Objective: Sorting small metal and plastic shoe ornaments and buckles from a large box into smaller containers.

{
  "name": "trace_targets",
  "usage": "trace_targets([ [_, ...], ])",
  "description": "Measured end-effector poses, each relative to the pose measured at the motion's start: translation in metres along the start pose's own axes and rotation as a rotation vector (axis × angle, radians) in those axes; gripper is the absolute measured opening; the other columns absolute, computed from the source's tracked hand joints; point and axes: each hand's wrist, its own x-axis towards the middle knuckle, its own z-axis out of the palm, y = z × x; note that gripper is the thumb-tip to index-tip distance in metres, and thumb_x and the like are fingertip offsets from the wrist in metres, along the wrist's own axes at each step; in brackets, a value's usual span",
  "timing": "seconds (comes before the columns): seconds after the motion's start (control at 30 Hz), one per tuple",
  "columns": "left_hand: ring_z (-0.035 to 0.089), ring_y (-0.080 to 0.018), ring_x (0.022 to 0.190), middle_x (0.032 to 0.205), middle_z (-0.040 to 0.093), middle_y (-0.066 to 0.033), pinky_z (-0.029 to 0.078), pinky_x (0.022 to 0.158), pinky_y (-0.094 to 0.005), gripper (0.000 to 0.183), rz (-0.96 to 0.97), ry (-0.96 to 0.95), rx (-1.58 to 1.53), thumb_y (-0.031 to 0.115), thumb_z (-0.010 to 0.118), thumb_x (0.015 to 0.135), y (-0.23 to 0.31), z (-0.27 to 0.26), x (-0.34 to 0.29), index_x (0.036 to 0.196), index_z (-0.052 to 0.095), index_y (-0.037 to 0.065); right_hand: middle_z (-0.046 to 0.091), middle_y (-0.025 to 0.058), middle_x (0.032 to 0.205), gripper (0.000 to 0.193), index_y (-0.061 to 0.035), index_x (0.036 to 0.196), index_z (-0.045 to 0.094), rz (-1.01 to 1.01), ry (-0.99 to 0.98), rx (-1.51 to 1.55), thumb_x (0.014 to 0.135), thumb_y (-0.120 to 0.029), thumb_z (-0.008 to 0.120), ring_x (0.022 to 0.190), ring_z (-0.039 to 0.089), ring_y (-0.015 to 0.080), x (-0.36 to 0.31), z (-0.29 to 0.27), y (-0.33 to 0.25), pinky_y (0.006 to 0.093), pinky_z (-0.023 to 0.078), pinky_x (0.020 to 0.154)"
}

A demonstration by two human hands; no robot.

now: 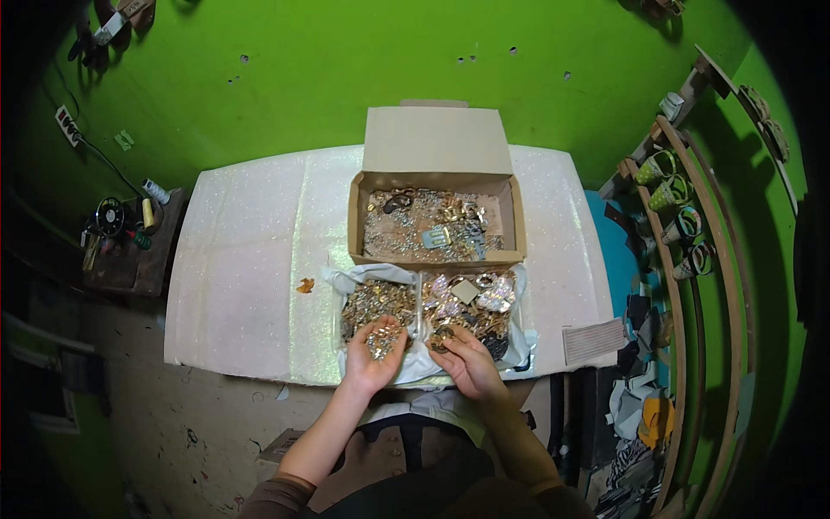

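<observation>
My left hand [372, 368] is cupped palm up at the near edge of the left tray, holding a heap of small shiny metal pieces [384, 342]. My right hand [471, 359] pinches a dark, gold-edged metal piece [443, 336] over the right tray; its exact kind is too small to tell. Small silver and gold fittings [379, 300] fill the left tray. In the right one lie gold and dark buckle-like pieces, glossy pinkish clear bags [443, 298] and a beige square [465, 291]. White plastic sheeting [349, 275] lines both trays.
Behind the trays stands an open cardboard box [437, 143] with scattered metal fittings and a blue-grey piece [437, 237]. An orange scrap [305, 285] and a striped card [594, 341] lie on the glittery white table [242, 251]. A wooden rack [683, 164] holds sandals at right.
</observation>
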Motion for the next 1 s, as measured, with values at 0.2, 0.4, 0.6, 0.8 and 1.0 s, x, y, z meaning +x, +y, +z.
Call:
trace_targets([
  [0.2,0.055,-0.0213,0.091,0.091,0.058,-0.0087,0.04,0.092,-0.0386,0.018,0.121,-0.055,-0.012,0.014,0.042,0.086,-0.009,0.009,0.011,0.092,0.054,0.002,0.054,0.0142,0.105,0.031,0.002,0.116,0.042,-0.102,0.122,0.007,0.085,0.001,0.039,0.098,0.055,0.0251,0.011,-0.04,-0.054,0.0354,0.046,0.087],
  [0.4,0.055,-0.0192,0.092,0.09,0.06,-0.0083,0.041,0.092,-0.038,0.019,0.227,-0.019,-0.129,0.014,0.041,0.086,-0.026,0.0,0.021,0.093,0.056,0.004,0.054,0.0132,0.105,0.034,0.0005,0.119,0.038,-0.077,0.133,-0.017,0.085,0.001,0.039,0.095,0.055,0.0235,0.031,-0.055,-0.089,0.0356,0.045,0.087],
  [0.6,0.057,-0.0177,0.091,0.091,0.061,-0.0071,0.039,0.094,-0.0366,0.019,0.269,-0.117,-0.126,0.013,0.041,0.087,-0.048,0.007,0.026,0.092,0.057,0.004,0.045,0.0144,0.115,0.05,0.0016,0.129,0.022,0.055,0.134,-0.122,0.083,-0.001,0.043,0.102,0.047,0.0231,0.039,-0.065,-0.106,0.0357,0.037,0.092],
  [0.8,0.056,-0.0181,0.095,0.095,0.061,-0.008,0.039,0.095,-0.0356,0.02,0.292,-0.12,-0.23,0.011,0.04,0.087,-0.056,-0.002,0.026,0.095,0.057,0.004,0.025,0.0206,0.133,0.058,-0.0003,0.133,0.014,-0.082,0.047,-0.482,0.084,-0.007,0.045,0.122,0.03,0.0258,0.02,-0.051,-0.118,0.035,0.029,0.098],
  [1.0,0.052,-0.0212,0.103,0.105,0.057,-0.01,0.039,0.095,-0.0369,0.023,0.267,-0.178,-0.204,0.012,0.041,0.085,-0.065,-0.007,0.015,0.102,0.053,0.003,0.045,0.0158,0.111,0.043,-0.002,0.122,0.035,-0.33,0.071,-0.816,0.081,-0.005,0.051,0.097,0.049,0.0185,0.025,-0.02,-0.091,0.0288,0.041,0.081],
])
